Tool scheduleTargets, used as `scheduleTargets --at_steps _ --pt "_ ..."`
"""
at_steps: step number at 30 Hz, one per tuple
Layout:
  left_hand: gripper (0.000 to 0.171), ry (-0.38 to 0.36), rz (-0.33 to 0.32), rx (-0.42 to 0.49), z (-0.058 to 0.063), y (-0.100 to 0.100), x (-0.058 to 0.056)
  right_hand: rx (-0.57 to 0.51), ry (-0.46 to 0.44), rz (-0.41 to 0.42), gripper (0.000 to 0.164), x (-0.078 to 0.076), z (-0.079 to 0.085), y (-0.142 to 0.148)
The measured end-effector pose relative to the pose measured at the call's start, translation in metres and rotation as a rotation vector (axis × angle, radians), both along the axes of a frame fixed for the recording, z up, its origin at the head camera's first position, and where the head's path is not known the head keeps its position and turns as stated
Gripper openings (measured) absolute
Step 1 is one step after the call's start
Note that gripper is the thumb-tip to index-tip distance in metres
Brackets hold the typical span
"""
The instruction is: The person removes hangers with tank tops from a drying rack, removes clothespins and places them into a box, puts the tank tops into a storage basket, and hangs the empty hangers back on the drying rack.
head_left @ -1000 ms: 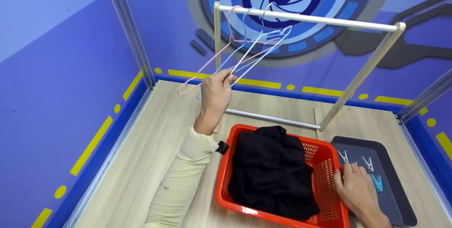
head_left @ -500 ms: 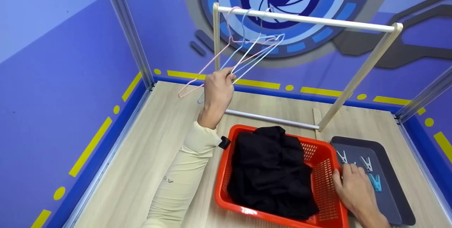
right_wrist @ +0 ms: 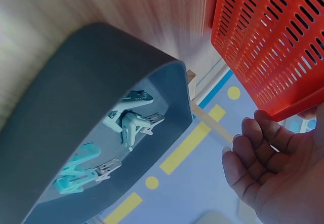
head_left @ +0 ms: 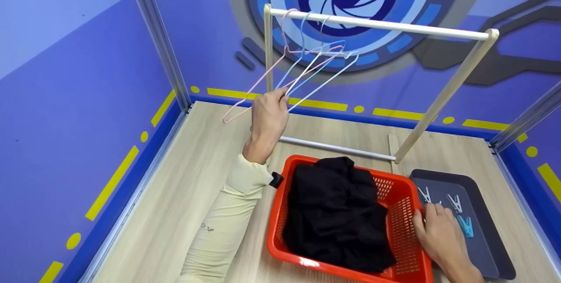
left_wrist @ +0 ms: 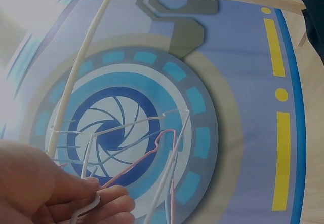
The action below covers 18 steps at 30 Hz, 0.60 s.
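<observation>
In the head view my left hand pinches a white wire hanger near its lower side; its hook is at the rail of a drying rack. A pink hanger and a blue hanger hang on that rail to the left, partly overlapped by the white one. My right hand rests at the right rim of a red basket, thumb at the rim and fingers loosely bent. Black cloth lies folded in the basket.
A dark grey tray stands right of the basket, holding several clothespins, including a turquoise clothespin and a white clothespin. The rack's right post rises behind. Blue wall panels enclose the table.
The white hanger's hook has come down from above the rail to the rail, shifting slightly left, and its body has swung. My right hand stays at the basket rim.
</observation>
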<state>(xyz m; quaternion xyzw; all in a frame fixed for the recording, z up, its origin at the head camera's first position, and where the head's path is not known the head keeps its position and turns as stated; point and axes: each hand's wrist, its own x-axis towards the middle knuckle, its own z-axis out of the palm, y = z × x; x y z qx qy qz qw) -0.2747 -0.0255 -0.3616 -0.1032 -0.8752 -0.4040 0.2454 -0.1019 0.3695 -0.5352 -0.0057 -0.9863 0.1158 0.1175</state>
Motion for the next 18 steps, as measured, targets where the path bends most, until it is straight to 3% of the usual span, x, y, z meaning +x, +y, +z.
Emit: scheduleTargets --at_steps 8,14,18 --pt "0.027 0.155 -0.014 0.088 -0.010 0.002 0.008 -0.001 -0.018 -0.007 0.027 -0.001 0.001 0.002" --pt "0.032 0.455 0.007 0.140 -0.028 0.011 0.031 0.006 -0.076 -0.034 0.026 0.002 0.004 0.003" --pt "0.027 0.576 -0.079 0.107 -0.041 0.024 0.047 -0.002 -0.027 -0.044 0.027 -0.005 0.013 0.002"
